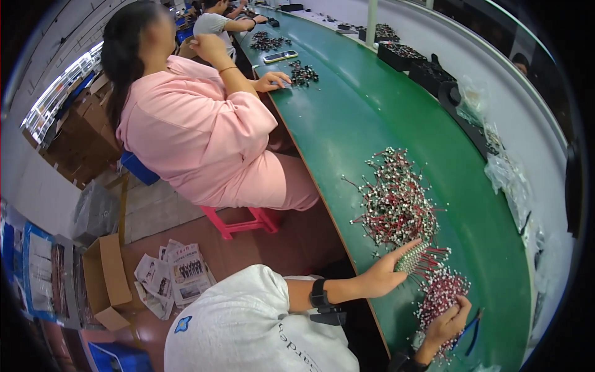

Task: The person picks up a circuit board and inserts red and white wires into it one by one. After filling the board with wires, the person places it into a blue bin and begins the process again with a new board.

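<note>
My left hand [385, 275] is closed on a pale green strip of small boards [411, 259], with thin red wires sticking out along its right side. Beside that strip, a large heap of small white-tipped parts with red wires [396, 201] lies on the green bench. My right hand [447, 322] rests at the edge of a smaller heap of red-wired parts [439, 294], its fingers curled together. What those fingers pinch is too small to make out. Close by the right hand lies a blue-handled hand tool [474, 332], partly hidden.
A person in pink [192, 136] sits at the bench's left edge, one hand near a dark pile of parts [304, 74] and a phone [280, 56]. Black trays [401, 57] and plastic bags [505, 180] line the wall side. An opened carton [106, 282] and newspapers [186, 273] lie on the floor.
</note>
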Motion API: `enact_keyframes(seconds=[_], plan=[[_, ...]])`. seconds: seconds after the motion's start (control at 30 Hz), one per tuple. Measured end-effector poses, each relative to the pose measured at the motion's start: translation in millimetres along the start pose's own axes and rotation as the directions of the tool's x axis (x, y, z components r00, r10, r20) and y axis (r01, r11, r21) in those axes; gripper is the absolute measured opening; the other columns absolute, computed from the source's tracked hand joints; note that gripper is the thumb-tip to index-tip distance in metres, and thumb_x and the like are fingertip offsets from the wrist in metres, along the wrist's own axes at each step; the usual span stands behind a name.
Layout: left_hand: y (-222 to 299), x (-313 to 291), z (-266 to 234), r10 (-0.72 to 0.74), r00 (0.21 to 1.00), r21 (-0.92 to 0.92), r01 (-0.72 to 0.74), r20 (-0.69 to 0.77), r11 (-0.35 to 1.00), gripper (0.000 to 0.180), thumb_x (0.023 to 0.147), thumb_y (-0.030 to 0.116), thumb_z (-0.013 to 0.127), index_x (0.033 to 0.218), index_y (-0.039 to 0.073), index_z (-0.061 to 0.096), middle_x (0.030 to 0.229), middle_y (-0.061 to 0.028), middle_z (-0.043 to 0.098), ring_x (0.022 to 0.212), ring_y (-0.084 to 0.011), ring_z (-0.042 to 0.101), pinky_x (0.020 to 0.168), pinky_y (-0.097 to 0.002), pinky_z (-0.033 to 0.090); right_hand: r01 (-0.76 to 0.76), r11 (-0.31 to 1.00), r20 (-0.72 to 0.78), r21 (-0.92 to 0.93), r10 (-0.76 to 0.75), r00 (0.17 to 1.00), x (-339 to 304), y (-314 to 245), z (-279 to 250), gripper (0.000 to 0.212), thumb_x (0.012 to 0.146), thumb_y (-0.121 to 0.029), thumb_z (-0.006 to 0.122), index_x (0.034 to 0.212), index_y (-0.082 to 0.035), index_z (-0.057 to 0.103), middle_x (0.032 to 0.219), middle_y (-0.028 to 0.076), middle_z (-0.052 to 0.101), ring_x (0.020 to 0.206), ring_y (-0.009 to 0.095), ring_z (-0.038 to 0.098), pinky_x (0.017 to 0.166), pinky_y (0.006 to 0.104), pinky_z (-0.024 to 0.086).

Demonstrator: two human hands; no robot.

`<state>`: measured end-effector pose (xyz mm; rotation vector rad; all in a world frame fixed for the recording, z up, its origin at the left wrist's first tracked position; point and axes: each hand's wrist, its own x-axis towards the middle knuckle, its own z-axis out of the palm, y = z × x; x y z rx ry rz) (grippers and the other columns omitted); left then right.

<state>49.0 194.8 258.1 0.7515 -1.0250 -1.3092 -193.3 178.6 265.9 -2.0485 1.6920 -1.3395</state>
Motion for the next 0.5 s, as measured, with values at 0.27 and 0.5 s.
enact_keyframes(seconds=[0.27,0.5], plan=[[0.5,2.5,2.5,0.031,0.999,0.043,-0.029,-0.031,0.999,0.08,0.082,-0.013,0.042,0.157,0.009,0.023,0.135,-0.0015,0.053,0.104,-0.0034,0.053,0.084,-0.0191,0.044,0.066,0.987,0.067,0.145,-0.076,0.995,-3.6,-15.6,15.0,0.015,0.095,0.0,0.058,0.107,0.006,0.064,0.085,0.007,0.064,0.069,0.01,0.053,0.06,0.0241,0.042],[6.2,3.0,5.5,-0.099,0.994,-0.015,0.099,-0.041,0.995,0.087,0.079,-0.014,0.041,0.158,0.018,0.023,0.123,0.0051,0.059,0.083,0.0015,0.05,0.064,-0.0165,0.04,0.27,0.953,0.025,0.138,-0.276,0.961,3.0,-19.4,14.8,0.026,0.096,0.001,0.055,0.119,0.004,0.064,0.095,0.013,0.071,0.062,0.013,0.055,0.055,0.0251,0.041]])
